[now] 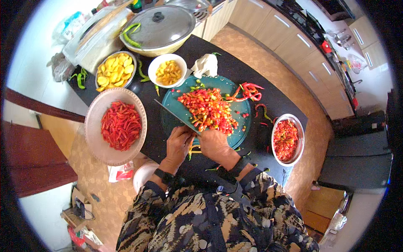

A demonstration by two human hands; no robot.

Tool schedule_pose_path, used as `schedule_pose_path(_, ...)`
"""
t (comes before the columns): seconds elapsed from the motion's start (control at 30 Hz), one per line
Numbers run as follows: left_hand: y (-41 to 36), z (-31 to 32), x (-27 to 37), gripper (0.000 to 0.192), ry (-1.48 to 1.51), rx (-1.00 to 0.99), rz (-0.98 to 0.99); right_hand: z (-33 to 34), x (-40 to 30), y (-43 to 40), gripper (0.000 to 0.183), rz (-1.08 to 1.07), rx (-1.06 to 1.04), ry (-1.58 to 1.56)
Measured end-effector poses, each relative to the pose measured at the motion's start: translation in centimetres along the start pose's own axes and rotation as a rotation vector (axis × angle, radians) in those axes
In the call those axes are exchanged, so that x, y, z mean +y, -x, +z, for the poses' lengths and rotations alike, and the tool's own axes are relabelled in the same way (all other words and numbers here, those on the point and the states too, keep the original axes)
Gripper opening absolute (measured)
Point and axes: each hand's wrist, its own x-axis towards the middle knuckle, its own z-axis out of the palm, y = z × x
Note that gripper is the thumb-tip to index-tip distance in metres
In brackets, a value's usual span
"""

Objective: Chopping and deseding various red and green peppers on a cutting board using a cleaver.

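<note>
A heap of chopped red and green chili peppers lies on a round teal cutting board. My right hand grips a kitchen knife at the near edge of the board. Its blade slants up to the left, and the handle is hidden in my fist. Close against the near end of the blade is my left hand, its fingers curled; whether they pinch anything is hidden. Just below the hands, a yellowish chili shows at the board's rim.
Left of the board stands a large pale basin of red chilies. Behind are a bowl of yellow slices, a white bowl and a lidded pan. A metal bowl of chopped chili sits right, near the table edge.
</note>
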Motion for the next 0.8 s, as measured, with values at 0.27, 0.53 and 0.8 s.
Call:
schedule_pose_path(0.27,0.3,-0.8,2.4,0.035,-0.149,0.016,0.017,0.1,0.3,-0.1,0.015,-0.011,0.079,-0.074)
schedule_pose_path(0.53,-0.2,-0.1,1.5,0.017,-0.026,-0.067,-0.055,0.0,2.4,0.0,0.02,-0.017,0.141,-0.185)
schedule_pose_path(0.8,-0.3,-0.3,0.6,0.018,-0.045,-0.046,-0.111,-2.3,2.0,1.7,0.029,-0.072,0.099,-0.129)
